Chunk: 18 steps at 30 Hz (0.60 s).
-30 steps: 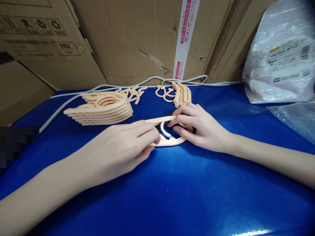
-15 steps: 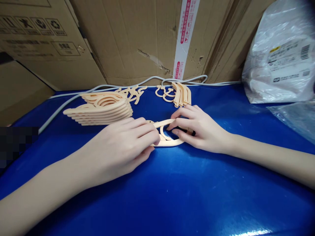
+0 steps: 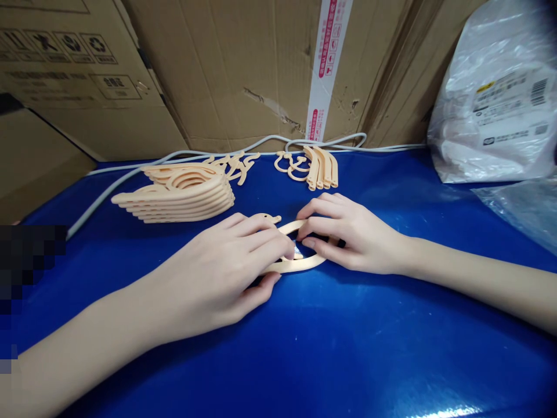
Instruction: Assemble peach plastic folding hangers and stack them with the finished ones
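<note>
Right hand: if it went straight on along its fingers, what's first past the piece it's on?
Past the cream piece, the right hand would probably meet the left hand, fingers first; depth is unclear from one view.

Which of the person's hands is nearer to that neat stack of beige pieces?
The left. The left hand is just in front of the stack, near its right end; the right hand is farther off, to the right of both.
</note>
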### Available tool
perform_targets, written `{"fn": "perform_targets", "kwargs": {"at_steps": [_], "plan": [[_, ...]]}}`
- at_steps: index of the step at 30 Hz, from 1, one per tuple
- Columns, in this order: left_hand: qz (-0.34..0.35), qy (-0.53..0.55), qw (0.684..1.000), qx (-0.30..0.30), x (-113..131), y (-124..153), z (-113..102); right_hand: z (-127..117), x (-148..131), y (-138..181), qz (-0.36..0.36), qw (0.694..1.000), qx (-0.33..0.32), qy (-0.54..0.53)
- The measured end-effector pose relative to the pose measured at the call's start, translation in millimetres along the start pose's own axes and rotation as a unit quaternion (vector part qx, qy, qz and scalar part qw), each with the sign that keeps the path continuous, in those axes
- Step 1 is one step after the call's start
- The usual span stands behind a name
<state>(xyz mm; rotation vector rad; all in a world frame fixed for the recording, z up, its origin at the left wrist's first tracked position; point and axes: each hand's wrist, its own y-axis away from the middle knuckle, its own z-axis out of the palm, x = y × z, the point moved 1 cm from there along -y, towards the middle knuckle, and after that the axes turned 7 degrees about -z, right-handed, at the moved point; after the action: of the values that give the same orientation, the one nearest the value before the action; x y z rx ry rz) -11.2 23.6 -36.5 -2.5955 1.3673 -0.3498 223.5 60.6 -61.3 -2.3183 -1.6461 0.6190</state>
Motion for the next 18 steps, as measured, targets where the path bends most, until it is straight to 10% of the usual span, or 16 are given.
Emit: {"fn": "perform_targets", "kwargs": {"at_steps": [18], "plan": [[-0.021, 0.026, 0.999, -0.024, 4.7, -0.2, -0.8, -1.2, -2.9, -4.1, 0.031, 0.999, 0.025, 0.035]]}}
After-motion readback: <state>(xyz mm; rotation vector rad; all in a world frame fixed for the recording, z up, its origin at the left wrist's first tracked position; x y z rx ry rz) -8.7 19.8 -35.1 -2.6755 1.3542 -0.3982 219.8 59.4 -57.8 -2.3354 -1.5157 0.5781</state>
